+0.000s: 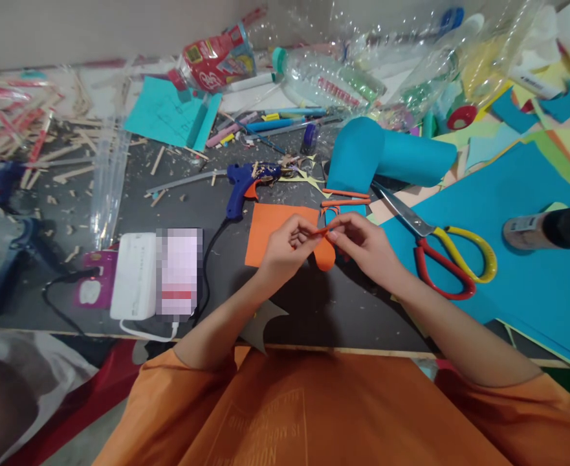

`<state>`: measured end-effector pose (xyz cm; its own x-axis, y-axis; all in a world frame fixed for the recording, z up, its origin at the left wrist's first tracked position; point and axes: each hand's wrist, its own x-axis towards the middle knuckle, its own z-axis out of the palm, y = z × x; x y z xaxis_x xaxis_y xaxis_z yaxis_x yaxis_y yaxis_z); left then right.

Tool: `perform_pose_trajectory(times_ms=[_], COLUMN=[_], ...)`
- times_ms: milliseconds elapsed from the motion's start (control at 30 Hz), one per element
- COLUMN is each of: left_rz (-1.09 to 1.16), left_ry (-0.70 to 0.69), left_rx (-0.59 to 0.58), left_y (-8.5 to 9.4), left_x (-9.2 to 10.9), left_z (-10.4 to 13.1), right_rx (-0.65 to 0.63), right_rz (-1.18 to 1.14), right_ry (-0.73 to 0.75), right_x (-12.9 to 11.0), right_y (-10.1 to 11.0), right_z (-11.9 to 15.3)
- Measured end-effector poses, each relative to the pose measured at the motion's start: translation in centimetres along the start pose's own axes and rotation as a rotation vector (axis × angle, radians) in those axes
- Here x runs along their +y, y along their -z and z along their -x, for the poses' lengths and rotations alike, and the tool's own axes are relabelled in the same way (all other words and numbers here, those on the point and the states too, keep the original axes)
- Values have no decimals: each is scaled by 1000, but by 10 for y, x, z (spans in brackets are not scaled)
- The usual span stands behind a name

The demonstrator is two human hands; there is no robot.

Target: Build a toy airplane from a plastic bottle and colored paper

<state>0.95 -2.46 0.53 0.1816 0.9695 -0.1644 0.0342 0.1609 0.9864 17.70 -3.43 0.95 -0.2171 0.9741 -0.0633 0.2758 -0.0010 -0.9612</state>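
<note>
Both hands pinch a thin rolled strip of orange paper (323, 231) between thumbs and fingertips, above the table. My left hand (289, 244) has its left end, over a flat orange paper sheet (258, 236). The other end is in my right hand (362, 239). A rounded orange paper piece (325, 260) shows below the fingers; whether it touches them I cannot tell. Just beyond lie two slim orange paper rolls (345, 198) and orange curled scraps. Behind them are blue rolled paper tubes (362, 155).
Scissors (427, 230) lie right on blue sheets (532, 285), with a dark-capped bottle (527, 232). A glue gun (250, 181) rests left of centre. Phone (180, 272), white power bank (133, 276) and cables sit front left. Plastic bottles (323, 77) and wood sticks (76, 142) crowd the back.
</note>
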Motion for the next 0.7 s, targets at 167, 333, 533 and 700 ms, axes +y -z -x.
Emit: perform_pose_trajectory(times_ms=[167, 333, 533, 700], left_rz=[159, 274, 222, 239], left_ry=[40, 106, 154, 223], left_rx=[128, 170, 132, 77], left_y=[4, 0, -8, -8], left_x=[1, 1, 8, 8], left_z=[-4, -2, 8, 7], right_rx=[184, 124, -27, 47], right_rz=[581, 131, -311, -369], right_ry=[158, 77, -190, -214], right_x=[0, -3, -6, -4], right_y=[18, 4, -19, -9], right_z=[-2, 6, 12, 4])
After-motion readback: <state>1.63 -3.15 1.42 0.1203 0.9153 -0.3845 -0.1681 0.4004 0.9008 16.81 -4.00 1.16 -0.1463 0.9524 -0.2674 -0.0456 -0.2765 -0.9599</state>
